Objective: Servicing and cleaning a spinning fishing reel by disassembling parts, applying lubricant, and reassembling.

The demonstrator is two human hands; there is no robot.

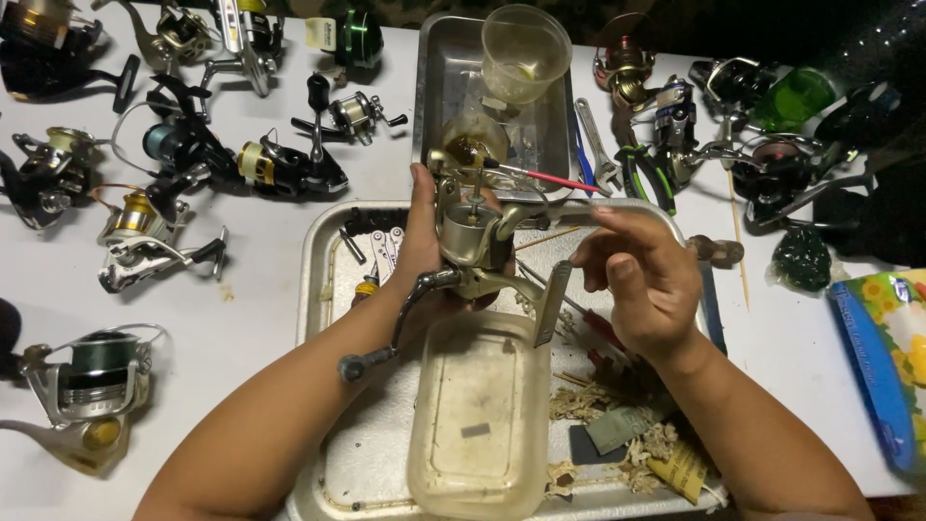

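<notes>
My left hand (422, 241) gripped a silver spinning reel (470, 241) above the metal tray (318, 260) at the desk's (260, 318) near edge; my right hand (644, 275) hovered just beside it, fingers loosely curled, holding nothing I could see.

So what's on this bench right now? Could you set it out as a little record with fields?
left hand: grips a silver spinning reel over a metal tray
right hand: beside the reel, fingers curled, grasp unclear
in front: clear plastic tub on the tray
behind: second metal tray with a plastic cup
around: many other reels, pliers, a wrench
</notes>
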